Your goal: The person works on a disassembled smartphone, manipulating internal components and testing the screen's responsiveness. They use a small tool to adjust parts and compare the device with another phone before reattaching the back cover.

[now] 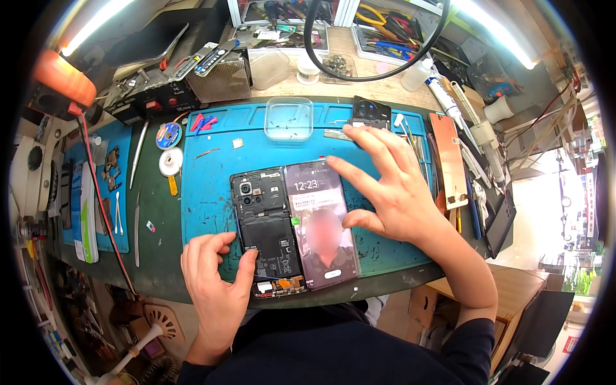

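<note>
An opened smartphone body [266, 224] lies on the blue mat, its battery, camera modules and lower board exposed. Against its right side rests a lit phone screen [301, 239] showing a lock screen. Beside the body's lower left edge is my left hand [212, 269], thumb on the edge and fingers loosely bent apart. My right hand [394, 189] spreads over the screen's right side, index fingertip near its top corner and thumb at its right edge. Its other fingers reach toward a black phone cover [371, 114] with a round camera ring.
A blue work mat [205, 192] covers the bench. Behind the phone stands a clear plastic box [289, 119]. Solder spools [170, 162] and tweezers [140, 154] lie left. A copper-coloured plate [448, 160] and tubes are right. A black cable loop [350, 78] hangs over the back.
</note>
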`<state>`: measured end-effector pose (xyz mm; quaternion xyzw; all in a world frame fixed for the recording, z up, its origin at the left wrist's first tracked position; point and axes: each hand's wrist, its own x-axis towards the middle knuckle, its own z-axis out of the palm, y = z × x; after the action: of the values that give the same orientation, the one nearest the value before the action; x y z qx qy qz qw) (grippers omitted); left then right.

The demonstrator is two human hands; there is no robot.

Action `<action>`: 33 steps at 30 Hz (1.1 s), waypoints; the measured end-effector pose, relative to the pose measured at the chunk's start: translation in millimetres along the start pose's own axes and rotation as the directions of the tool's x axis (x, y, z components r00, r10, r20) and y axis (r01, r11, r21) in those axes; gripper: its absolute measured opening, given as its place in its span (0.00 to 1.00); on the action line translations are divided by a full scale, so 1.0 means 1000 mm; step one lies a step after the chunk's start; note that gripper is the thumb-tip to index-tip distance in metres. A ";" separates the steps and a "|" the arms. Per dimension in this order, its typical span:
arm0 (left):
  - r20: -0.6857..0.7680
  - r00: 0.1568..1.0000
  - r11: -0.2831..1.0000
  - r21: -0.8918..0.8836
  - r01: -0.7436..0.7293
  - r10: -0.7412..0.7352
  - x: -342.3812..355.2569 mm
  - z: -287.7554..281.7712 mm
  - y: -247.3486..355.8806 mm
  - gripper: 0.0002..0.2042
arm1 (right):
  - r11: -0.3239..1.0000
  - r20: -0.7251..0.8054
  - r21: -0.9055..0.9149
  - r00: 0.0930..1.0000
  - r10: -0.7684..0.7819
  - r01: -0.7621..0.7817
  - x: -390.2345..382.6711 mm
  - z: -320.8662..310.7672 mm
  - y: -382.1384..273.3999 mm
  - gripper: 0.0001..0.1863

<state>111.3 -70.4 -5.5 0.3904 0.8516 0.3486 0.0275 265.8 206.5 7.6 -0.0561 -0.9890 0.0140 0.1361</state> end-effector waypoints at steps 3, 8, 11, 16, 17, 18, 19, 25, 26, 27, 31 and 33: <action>-0.002 1.000 1.000 -0.002 0.002 -0.002 0.000 0.000 0.000 0.18 | 0.999 0.014 0.012 0.999 -0.041 0.041 0.005 0.000 -0.004 0.46; -0.003 1.000 1.000 -0.003 -0.002 0.002 0.001 0.001 0.000 0.18 | 0.999 0.016 0.035 1.000 -0.024 0.024 0.005 0.001 -0.004 0.48; -0.011 1.000 1.000 0.001 0.005 -0.005 -0.002 0.000 -0.001 0.18 | 0.992 0.020 0.074 0.995 -0.102 0.101 0.007 -0.001 -0.004 0.48; -0.001 1.000 1.000 0.004 0.005 -0.005 0.000 0.000 0.001 0.17 | 0.968 0.009 0.131 0.976 -0.215 0.212 0.006 0.002 -0.003 0.48; 0.001 1.000 1.000 0.006 0.006 -0.006 0.000 0.000 0.001 0.17 | 0.967 0.013 0.130 0.975 -0.222 0.219 0.006 0.003 -0.003 0.47; 0.001 1.000 1.000 0.007 0.004 -0.004 0.000 0.000 0.001 0.17 | 0.981 0.018 0.084 0.984 -0.178 0.176 0.006 0.003 -0.001 0.47; 0.001 1.000 1.000 0.008 0.002 -0.003 0.000 0.000 0.000 0.17 | 0.990 0.021 0.037 0.991 -0.134 0.133 0.007 0.004 0.001 0.47; -0.004 1.000 1.000 0.004 0.005 -0.005 -0.001 0.001 0.000 0.17 | 1.000 -0.009 -0.016 1.000 -0.012 0.012 0.006 0.004 0.005 0.46; -0.005 1.000 1.000 0.006 0.007 -0.007 -0.001 0.001 0.000 0.17 | 1.000 -0.012 -0.009 1.000 -0.026 0.026 0.006 0.004 0.004 0.46; -0.006 1.000 1.000 0.006 0.003 -0.003 -0.001 0.001 0.000 0.17 | 0.999 -0.015 -0.002 0.999 -0.038 0.038 0.005 0.003 0.004 0.47; -0.007 1.000 1.000 0.006 -0.004 0.004 0.000 0.001 -0.001 0.17 | 0.995 -0.005 0.011 0.995 -0.096 0.096 0.004 0.003 0.000 0.49; -0.007 1.000 1.000 0.001 0.000 0.000 0.000 0.001 -0.001 0.17 | 0.991 -0.002 0.030 0.991 -0.133 0.133 0.003 0.003 -0.001 0.49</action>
<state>111.6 -70.4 -6.7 0.3894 0.8518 0.3495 0.0245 262.3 205.6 6.0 0.0119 -0.9902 0.0199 0.1375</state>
